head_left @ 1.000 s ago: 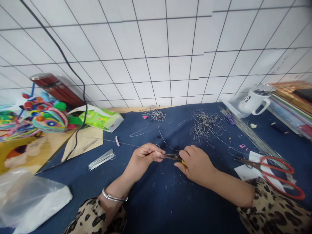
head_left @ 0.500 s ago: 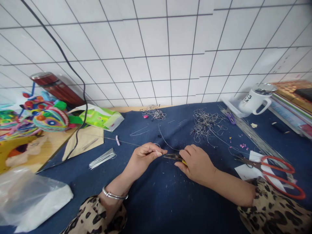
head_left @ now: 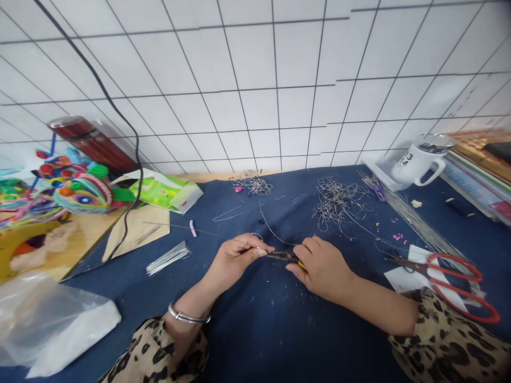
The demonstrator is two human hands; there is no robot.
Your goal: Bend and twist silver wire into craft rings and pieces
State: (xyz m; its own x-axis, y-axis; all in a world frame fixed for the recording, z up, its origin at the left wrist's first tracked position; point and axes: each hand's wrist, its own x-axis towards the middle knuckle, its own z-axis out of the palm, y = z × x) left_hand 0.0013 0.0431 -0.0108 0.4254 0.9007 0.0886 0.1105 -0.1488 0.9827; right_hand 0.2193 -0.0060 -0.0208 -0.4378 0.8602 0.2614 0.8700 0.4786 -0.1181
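Observation:
My left hand (head_left: pixel 235 258) is closed in a pinch on a thin straight wire (head_left: pixel 175 227) that runs off to the left, with a small pink bead (head_left: pixel 193 229) threaded on it. My right hand (head_left: pixel 321 266) is wrapped round small pliers (head_left: pixel 284 257) with yellow handles. The pliers' dark jaws point left and meet the wire right at my left fingertips. Both hands rest on a dark blue cloth (head_left: pixel 263 324) in the middle of the view.
A tangle of bent wires (head_left: pixel 339 202) and a smaller one (head_left: pixel 251 185) lie behind the hands. Red-handled scissors (head_left: pixel 447 279) lie at the right, a white mug (head_left: pixel 419 159) behind them. A bundle of straight wires (head_left: pixel 167 259), a plastic bag (head_left: pixel 48 324) and colourful craft pieces (head_left: pixel 75 191) are at the left.
Almost nothing has changed; my hands keep the same hold on wire and pliers, with only a slight shift of the view.

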